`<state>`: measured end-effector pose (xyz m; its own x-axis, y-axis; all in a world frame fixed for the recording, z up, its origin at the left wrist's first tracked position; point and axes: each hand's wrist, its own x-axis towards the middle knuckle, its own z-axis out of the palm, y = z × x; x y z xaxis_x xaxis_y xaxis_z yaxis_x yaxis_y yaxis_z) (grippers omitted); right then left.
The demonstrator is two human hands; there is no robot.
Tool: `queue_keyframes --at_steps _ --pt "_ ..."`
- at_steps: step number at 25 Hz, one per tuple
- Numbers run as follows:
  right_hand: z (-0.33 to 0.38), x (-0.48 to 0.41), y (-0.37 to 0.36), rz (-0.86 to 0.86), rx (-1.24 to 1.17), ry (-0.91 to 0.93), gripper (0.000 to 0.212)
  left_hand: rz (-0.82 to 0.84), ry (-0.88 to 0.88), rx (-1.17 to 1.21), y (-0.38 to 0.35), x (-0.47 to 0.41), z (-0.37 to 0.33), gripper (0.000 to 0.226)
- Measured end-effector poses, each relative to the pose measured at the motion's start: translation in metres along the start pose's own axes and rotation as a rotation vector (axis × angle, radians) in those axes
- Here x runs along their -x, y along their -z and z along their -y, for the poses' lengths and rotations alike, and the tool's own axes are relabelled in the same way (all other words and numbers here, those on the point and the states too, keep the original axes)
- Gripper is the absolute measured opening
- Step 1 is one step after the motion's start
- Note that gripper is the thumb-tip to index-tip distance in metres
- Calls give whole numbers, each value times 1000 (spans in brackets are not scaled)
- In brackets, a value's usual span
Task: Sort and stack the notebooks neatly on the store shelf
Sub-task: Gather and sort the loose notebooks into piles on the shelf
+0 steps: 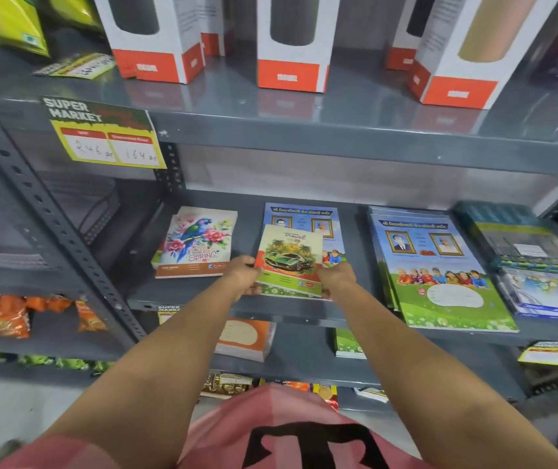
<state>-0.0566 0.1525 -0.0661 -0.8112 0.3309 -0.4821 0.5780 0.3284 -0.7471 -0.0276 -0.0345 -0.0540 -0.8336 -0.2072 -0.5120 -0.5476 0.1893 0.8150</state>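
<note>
A small notebook with a green car cover (289, 260) lies on a larger blue-and-green notebook (301, 214) in the middle of the grey shelf (243, 308). My left hand (242, 277) grips its left edge and my right hand (337, 277) grips its right edge. To the left sits a small stack topped by a parrot "Spring" notebook (198, 242). To the right lies a stack of large blue-and-green notebooks (436, 269), jutting over the shelf's front edge.
Wrapped packs of books (525, 242) fill the shelf's right end. White-and-red boxes (291, 45) stand on the shelf above, with a yellow price tag (108, 140) on its edge. Below are an orange-covered stack (245, 338), a green one (348, 343) and snack bags (0, 314) at left.
</note>
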Motion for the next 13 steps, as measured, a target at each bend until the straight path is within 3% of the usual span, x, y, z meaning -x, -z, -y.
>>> queue_keyframes --at_steps 2,5,8,13 --pt "4 1 0 3 -136 -53 19 52 8 153 4 4 -4 37" --pt "14 4 -4 -68 -127 1 14 32 -45 195 16 8 -16 39" --pt "35 18 -25 -60 -227 130 4 -100 -133 162 42 5 -22 36" --pt "68 44 -87 38 -224 236 13 -350 -170 5 112 0 0 32"
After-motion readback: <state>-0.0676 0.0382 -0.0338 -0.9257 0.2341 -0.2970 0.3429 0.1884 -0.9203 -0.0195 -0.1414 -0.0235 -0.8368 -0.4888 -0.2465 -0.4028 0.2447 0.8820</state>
